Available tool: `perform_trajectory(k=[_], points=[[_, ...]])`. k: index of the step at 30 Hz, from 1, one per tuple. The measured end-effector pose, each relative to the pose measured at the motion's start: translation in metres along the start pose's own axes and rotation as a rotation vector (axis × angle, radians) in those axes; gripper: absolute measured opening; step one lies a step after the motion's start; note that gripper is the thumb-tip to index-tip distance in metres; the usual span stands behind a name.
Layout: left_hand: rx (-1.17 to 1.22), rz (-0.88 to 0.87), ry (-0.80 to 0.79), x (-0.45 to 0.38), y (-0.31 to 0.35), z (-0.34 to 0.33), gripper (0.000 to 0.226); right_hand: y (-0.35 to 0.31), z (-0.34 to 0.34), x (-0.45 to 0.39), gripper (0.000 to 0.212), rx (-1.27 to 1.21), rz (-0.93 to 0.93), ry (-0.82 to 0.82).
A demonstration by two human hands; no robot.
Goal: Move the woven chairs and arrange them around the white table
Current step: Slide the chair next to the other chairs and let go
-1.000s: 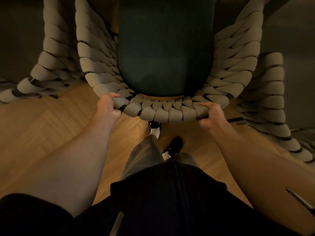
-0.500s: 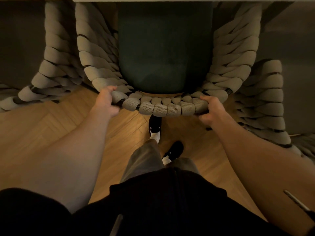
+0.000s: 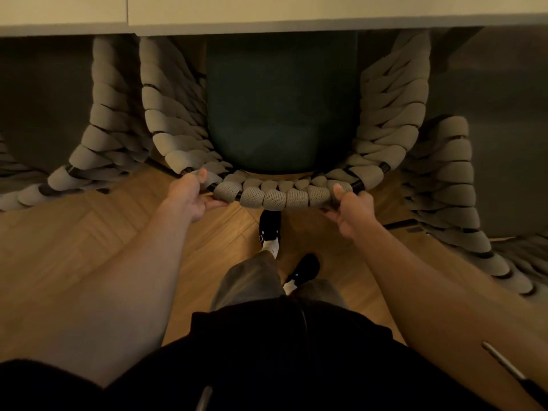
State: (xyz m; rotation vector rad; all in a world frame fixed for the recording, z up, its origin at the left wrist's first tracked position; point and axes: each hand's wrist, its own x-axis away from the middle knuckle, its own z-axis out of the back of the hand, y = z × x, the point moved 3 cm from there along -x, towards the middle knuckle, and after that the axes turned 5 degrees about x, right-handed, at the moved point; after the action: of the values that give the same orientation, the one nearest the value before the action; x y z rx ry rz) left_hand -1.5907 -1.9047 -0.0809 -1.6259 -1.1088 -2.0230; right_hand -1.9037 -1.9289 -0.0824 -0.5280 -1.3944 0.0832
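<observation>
Progress, judged from how things lie: the grey-beige chunky-woven chair with the dark green seat cushion (image 3: 284, 197) sits facing the white flat-topped table (image 3: 326, 13), its seat front and arm ends already under the table's near edge, its backrest top rail nearest the person. So this chair looks nearly placed, maybe a last nudge in w/ both hands. A second chair of the same grey-beige weave (image 3: 100, 155) stands just beside it on the left, also reaching under the table edge, and a third chair of that weave (image 3: 450, 185) is just beside it on the right, angled a bit; can't tell if that one is square to the table. Other sides of the table are out of view, so how many chairs are left to move can't be told.

Hands: left hand (image 3: 189, 195) grips the left end of the backrest rail, thumb up over the top, fingers curled under. Right hand (image 3: 348, 207) grips the right end likewise, thumb on top of a woven loop, fingers wrapped beneath. Both forearms reach fwd and slightly inward, roughly symmetric, elbows low.

Person stands on the warm herringbone wood floor (image 3: 89, 238), black shoes one ahead of the other; front shoe (image 3: 269, 225) just under the rail, approx mid-stride
</observation>
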Motion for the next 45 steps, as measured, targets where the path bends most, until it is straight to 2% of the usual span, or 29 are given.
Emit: perform_trajectory(k=[2, 5, 7, 12, 17, 21, 24, 31, 40, 45], points=[[0.013, -0.012, -0.011, 0.004, -0.001, 0.001, 0.026, 0.0, 0.001, 0.001, 0.023, -0.004, 0.016, 0.002], [0.044, -0.041, -0.035, 0.012, -0.009, 0.004, 0.036, 0.0, 0.003, 0.002, 0.04, 0.034, 0.027, -0.031], [0.056, -0.051, -0.046, 0.017, -0.018, 0.006, 0.039, 0.001, 0.009, 0.003, 0.042, 0.093, 0.032, -0.039], [-0.007, -0.067, -0.047, 0.034, -0.04, 0.008, 0.02, 0.01, 0.034, 0.021, 0.052, 0.319, 0.055, -0.074], [-0.225, -0.096, -0.012, 0.05, -0.067, 0.008, 0.016, 0.037, 0.07, 0.042, 0.024, 0.391, 0.071, -0.076], [-0.441, -0.128, -0.103, 0.067, -0.092, -0.007, 0.008, 0.068, 0.11, 0.055, 0.007, 0.379, 0.08, -0.038], [-0.613, -0.157, -0.176, 0.08, -0.116, -0.026, 0.004, 0.095, 0.146, 0.061, 0.005, 0.346, 0.084, 0.007], [-1.067, -0.237, -0.321, 0.119, -0.195, -0.075, 0.012, 0.157, 0.243, 0.08, 0.003, 0.178, 0.067, 0.087], [-1.307, -0.275, -0.436, 0.166, -0.308, -0.139, 0.011, 0.224, 0.369, 0.096, 0.009, 0.081, 0.017, 0.226], [-1.411, -0.293, -0.499, 0.186, -0.352, -0.186, 0.013, 0.23, 0.418, 0.099, 0.009, -0.035, -0.022, 0.264]])
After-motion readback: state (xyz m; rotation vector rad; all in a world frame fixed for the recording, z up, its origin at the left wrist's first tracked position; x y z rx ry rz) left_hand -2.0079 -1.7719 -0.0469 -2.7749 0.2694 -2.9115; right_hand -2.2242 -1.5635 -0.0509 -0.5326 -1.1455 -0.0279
